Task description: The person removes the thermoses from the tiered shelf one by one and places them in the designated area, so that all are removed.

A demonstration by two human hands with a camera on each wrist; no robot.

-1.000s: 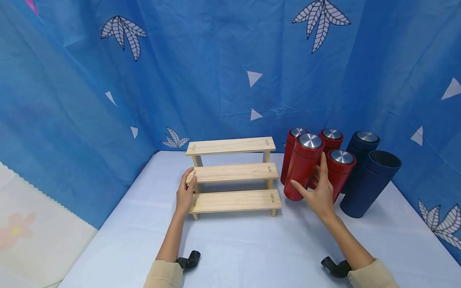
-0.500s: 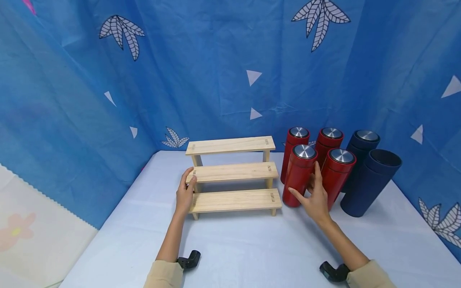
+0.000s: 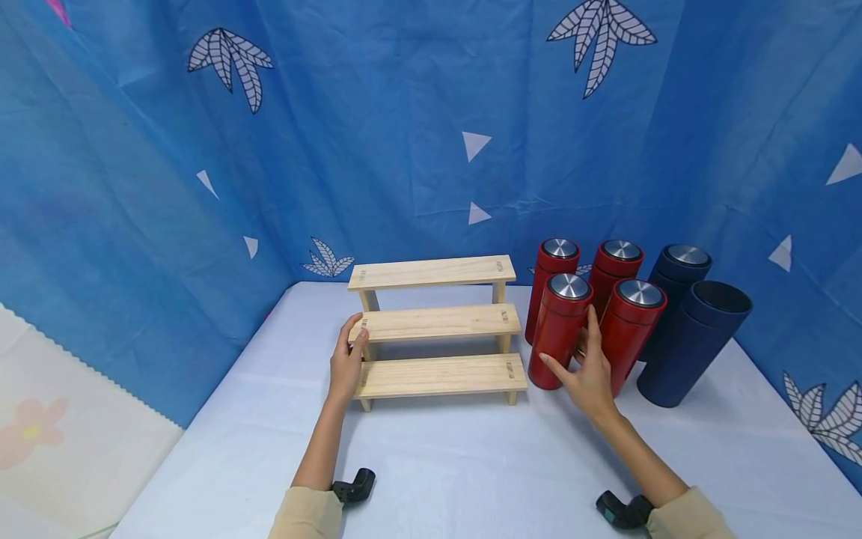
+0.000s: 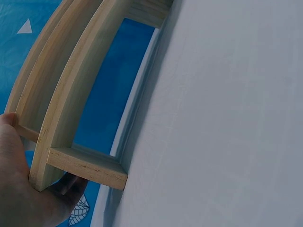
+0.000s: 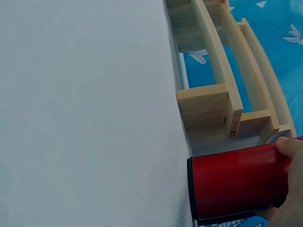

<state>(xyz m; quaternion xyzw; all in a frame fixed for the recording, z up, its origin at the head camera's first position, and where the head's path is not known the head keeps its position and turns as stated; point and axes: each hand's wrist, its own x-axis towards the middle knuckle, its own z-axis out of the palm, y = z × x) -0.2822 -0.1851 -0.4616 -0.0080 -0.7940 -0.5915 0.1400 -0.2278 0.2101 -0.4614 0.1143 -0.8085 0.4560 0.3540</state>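
Note:
A three-tier wooden shelf (image 3: 438,322) stands on the white table. My left hand (image 3: 346,367) grips the left end of its middle tier, thumb on the near side; in the left wrist view the fingers reach under the board. Right of the shelf, my right hand (image 3: 587,374) holds a red thermos (image 3: 557,340) with a silver lid. Its thumb is in front and its fingers are on the right side, partly hidden. In the right wrist view the thermos (image 5: 236,182) has its dark base at the tabletop, beside the shelf's end.
Behind and right of the held thermos stand several others: red ones (image 3: 551,281) (image 3: 614,262) (image 3: 629,326), a dark blue one (image 3: 676,281), and a dark blue one with a dark top (image 3: 697,340). A blue curtain (image 3: 404,135) hangs behind the white table (image 3: 458,471).
My right hand has brought the red thermos down and slightly toward me, onto the table in front of the other red ones. The left hand and the shelf have stayed put.

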